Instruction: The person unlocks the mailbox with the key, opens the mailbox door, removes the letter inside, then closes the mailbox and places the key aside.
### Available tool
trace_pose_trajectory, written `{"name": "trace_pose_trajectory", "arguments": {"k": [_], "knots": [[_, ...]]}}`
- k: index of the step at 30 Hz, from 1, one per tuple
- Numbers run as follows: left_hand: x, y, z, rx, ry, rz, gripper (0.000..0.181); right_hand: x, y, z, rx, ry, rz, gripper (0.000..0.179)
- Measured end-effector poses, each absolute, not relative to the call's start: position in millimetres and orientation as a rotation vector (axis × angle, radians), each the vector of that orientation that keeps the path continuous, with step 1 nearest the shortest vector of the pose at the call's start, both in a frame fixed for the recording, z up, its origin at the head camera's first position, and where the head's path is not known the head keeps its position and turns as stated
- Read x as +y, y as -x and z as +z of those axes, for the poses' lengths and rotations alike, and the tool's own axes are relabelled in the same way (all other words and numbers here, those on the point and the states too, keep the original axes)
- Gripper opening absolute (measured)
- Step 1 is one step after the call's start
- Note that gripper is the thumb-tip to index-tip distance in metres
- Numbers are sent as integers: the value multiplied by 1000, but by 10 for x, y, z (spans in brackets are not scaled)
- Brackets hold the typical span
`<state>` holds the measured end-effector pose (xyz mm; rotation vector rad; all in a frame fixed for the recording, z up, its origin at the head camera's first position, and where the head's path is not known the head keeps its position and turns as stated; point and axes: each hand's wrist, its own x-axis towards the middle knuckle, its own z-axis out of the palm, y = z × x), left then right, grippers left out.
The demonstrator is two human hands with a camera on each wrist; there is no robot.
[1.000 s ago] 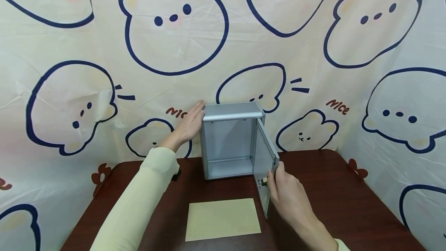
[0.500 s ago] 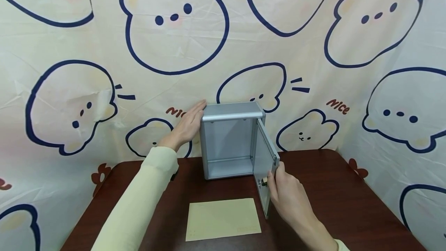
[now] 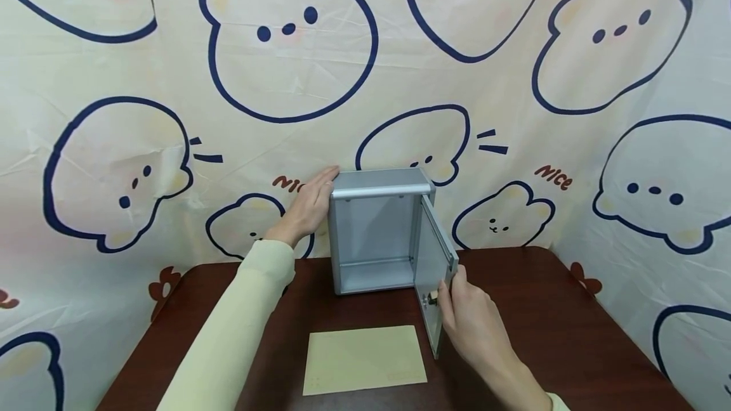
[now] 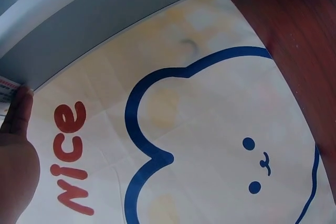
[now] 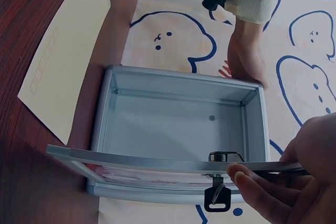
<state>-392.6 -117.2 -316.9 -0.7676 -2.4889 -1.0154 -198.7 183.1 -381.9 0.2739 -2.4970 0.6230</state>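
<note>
A grey metal lockbox (image 3: 379, 181) stands upright at the back of the table, its inside bare. Its hinged door (image 3: 431, 257) is swung out toward the front right. My left hand (image 3: 305, 209) rests flat against the box's upper left side, fingers straight. With my right hand (image 3: 475, 316) I pinch the free edge of the door between thumb and fingers. In the right wrist view a black-headed key (image 5: 217, 199) sits in the door's lock, close beside my right fingertips. A lock cam (image 5: 223, 156) shows on the door's inner face.
A pale yellow envelope (image 3: 365, 361) lies flat on the dark wood table (image 3: 531, 309), in front of the box, near the door's lower corner. Printed cloth (image 3: 285, 94) with cartoon bears hangs right behind the box and along both sides.
</note>
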Motion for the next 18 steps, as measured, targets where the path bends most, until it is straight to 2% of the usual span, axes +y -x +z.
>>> {"name": "trace_pose_trajectory", "arguments": {"k": [18], "knots": [[-1163, 3918, -3145, -2496, 783, -980, 56, 1823, 1997, -3831, -2499, -280, 616, 14]]}}
